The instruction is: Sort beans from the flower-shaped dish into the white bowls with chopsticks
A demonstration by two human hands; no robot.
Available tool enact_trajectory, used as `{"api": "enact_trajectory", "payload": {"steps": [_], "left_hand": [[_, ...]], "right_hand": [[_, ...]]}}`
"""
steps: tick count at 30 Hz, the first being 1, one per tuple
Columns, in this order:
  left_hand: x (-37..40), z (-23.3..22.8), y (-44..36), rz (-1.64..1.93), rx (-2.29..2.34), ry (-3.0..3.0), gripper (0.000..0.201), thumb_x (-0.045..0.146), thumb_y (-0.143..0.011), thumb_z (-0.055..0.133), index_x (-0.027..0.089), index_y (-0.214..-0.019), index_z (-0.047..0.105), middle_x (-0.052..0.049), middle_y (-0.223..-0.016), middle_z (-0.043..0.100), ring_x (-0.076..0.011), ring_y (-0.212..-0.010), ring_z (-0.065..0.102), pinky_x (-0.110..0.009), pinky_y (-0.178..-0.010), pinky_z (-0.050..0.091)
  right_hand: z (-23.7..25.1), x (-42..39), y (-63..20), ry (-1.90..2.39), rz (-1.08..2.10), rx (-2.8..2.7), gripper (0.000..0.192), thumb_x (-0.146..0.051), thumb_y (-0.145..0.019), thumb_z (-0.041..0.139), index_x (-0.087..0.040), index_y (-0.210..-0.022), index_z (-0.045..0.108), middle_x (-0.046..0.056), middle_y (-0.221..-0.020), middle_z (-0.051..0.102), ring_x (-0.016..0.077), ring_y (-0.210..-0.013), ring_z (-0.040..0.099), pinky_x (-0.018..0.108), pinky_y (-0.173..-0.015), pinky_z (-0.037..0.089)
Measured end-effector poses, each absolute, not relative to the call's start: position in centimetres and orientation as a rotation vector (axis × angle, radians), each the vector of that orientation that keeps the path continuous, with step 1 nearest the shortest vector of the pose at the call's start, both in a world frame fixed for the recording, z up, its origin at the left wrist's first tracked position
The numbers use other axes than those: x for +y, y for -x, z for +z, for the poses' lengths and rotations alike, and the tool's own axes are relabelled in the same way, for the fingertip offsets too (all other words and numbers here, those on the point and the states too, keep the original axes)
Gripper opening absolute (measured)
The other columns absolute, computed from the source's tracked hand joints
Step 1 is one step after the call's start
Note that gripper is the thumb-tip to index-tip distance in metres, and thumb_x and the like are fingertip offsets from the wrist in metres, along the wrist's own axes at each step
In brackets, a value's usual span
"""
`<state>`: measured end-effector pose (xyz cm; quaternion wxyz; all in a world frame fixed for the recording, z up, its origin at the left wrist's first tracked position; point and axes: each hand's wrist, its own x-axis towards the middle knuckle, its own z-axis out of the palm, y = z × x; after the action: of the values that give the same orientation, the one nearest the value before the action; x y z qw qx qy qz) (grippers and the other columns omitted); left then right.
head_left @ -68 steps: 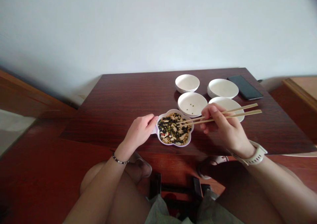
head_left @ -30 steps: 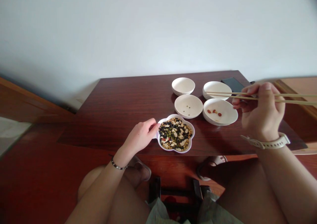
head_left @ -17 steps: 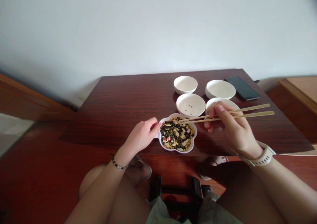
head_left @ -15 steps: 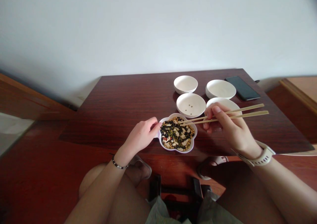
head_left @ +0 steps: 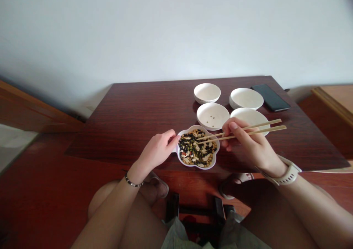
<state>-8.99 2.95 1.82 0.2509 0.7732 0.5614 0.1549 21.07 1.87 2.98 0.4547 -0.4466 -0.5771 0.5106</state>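
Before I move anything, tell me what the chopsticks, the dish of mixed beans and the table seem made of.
Chopsticks: bamboo or wood, apparently unvarnished; pale tan, little shine.
Dish: probably moulded plastic, perhaps ceramic; smooth, white, scalloped rim.
Table: wood or laminate, satin; dark red-brown, streaky grain.

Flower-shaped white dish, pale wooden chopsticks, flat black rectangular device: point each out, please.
Flower-shaped white dish (head_left: 218,146), head view: right side's rim.
Pale wooden chopsticks (head_left: 271,129), head view: lower stick's thicker end.
Flat black rectangular device (head_left: 270,97), head view: middle of upper face.
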Motion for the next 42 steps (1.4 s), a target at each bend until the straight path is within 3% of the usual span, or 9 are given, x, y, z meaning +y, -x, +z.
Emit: {"api": "enact_trajectory", "payload": {"steps": [14,20,29,32,37,42], "left_hand": [[3.0,1.9,8.9,0.431,1.527,-2.104,0.036,0.041,-0.110,0.047,0.021,-0.080,0.052,0.003,-0.066,0.060,-0.0137,-0.060,0.053,-0.030,-0.062,0.030],[2.9,1.6,9.0,0.431,1.526,-2.105,0.036,0.042,-0.111,0.046,0.022,-0.082,0.052,0.003,-0.066,0.058,-0.0139,-0.060,0.053,-0.030,-0.063,0.029],[2.9,1.5,9.0,0.435,1.527,-2.111,0.036,0.042,-0.111,0.046,0.022,-0.081,0.052,0.003,-0.067,0.058,-0.0146,-0.061,0.054,-0.030,-0.063,0.031],[2.9,1.6,9.0,0.424,1.529,-2.106,0.036,0.042,-0.111,0.046,0.022,-0.082,0.052,0.003,-0.067,0.058,-0.0145,-0.061,0.054,-0.030,-0.063,0.031],[2.9,1.7,9.1,0.416,1.532,-2.112,0.037,0.043,-0.111,0.045,0.022,-0.082,0.051,0.003,-0.067,0.058,-0.0142,-0.061,0.053,-0.030,-0.063,0.030],[2.8,1.9,9.1,0.421,1.524,-2.114,0.036,0.043,-0.111,0.045,0.022,-0.082,0.051,0.004,-0.067,0.057,-0.0137,-0.060,0.052,-0.030,-0.063,0.029]], "right_hand": [[2.8,1.8,-21.1,1.099,1.188,-1.469,0.041,-0.057,-0.106,0.056,-0.023,-0.085,0.063,0.002,-0.069,0.068,0.0169,-0.061,0.064,0.029,-0.056,0.054],[3.1,1.9,-20.9,1.060,1.309,-1.266,0.040,-0.057,-0.106,0.058,-0.022,-0.086,0.062,0.001,-0.068,0.064,0.0148,-0.060,0.061,0.026,-0.055,0.052],[4.0,2.9,-21.8,0.927,1.466,-0.993,0.035,-0.046,-0.102,0.063,-0.021,-0.078,0.055,-0.001,-0.074,0.053,0.0113,-0.056,0.052,0.023,-0.048,0.041],[4.4,4.0,-23.1,0.911,1.342,-0.995,0.037,-0.044,-0.102,0.062,-0.021,-0.075,0.055,0.000,-0.072,0.053,0.0116,-0.055,0.052,0.024,-0.048,0.041],[4.3,6.5,-26.7,0.902,0.824,-0.952,0.029,-0.031,-0.096,0.067,-0.018,-0.071,0.059,0.002,-0.070,0.056,0.0131,-0.050,0.058,0.027,-0.045,0.042],[4.0,8.4,-29.9,1.022,0.542,-0.791,0.031,-0.019,-0.102,0.050,-0.020,-0.073,0.059,0.002,-0.069,0.057,0.0123,-0.048,0.059,0.026,-0.044,0.044]]}}
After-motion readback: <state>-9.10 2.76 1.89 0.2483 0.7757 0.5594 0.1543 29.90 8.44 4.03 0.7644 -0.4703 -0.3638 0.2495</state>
